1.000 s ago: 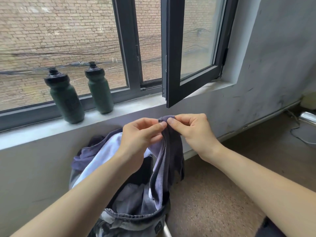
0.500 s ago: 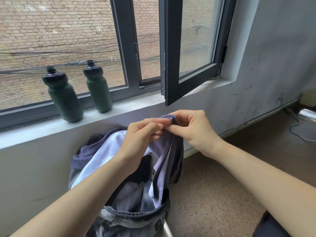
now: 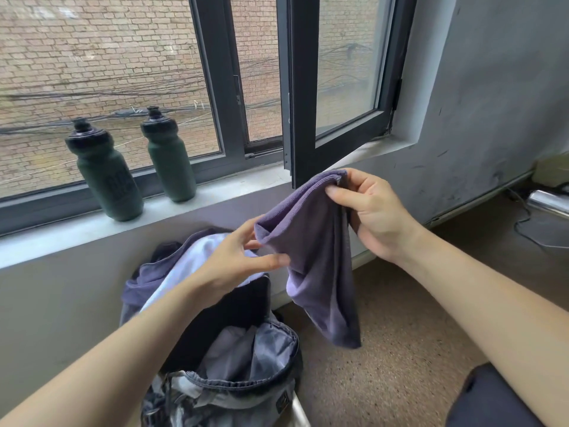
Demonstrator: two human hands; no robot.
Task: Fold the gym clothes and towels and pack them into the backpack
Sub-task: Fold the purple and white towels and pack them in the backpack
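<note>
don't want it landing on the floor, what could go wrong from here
The towel hangs bunched from a pinch of the right hand; the left hand only touches a fold, so it could slip to the floor. Lifting it to fold could knock knuckles on the open window frame just above.

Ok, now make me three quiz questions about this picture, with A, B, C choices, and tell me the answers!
1. Where are the bottles? A) floor B) windowsill C) a shelf
2. What colour is the towel? A) red B) yellow C) purple
3. The backpack is: A) open B) zipped shut C) upside down

Answers: 1 B, both stand on the windowsill by the glass. 2 C, the towel the right hand pinches is purple. 3 A, its mouth gapes and clothes show inside.
</note>
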